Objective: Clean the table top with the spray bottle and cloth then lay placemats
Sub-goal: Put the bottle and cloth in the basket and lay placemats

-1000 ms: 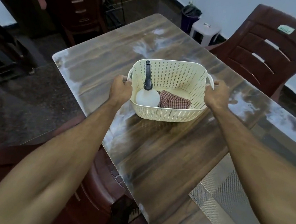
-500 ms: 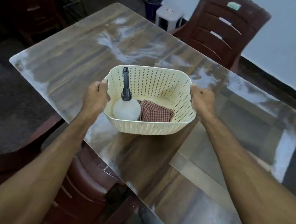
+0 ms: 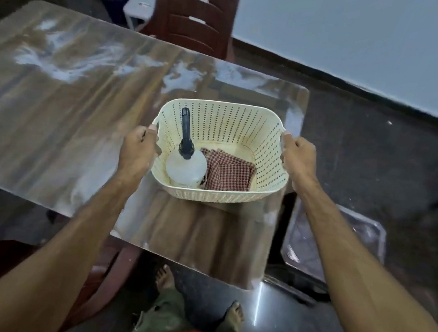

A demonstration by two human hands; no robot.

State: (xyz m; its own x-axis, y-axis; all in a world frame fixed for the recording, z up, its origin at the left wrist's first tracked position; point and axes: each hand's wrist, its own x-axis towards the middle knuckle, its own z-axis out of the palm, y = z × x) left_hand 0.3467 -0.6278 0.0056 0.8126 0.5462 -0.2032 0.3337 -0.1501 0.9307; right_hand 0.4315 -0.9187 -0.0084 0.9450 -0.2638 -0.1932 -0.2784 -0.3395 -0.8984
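writing: none legible | left hand [image 3: 138, 148] curled on basket [image 3: 217, 196] left handle, arm outstretched | spray bottle [image 3: 185, 162] upright inside, nearest left grip | checked cloth [image 3: 229, 173] beside it | right hand [image 3: 298, 159] clamps right handle | basket at desk [image 3: 56, 111] right end

The table [image 3: 56, 111] has a glossy wood-grain top, streaked with white smears toward its far edge. A cream perforated basket [image 3: 236, 197] is at the table's right end, near the corner; whether it rests on the top or is held just above it cannot be told. The table stands on a dark floor [image 3: 375, 160], where two bare feet show below the near edge.
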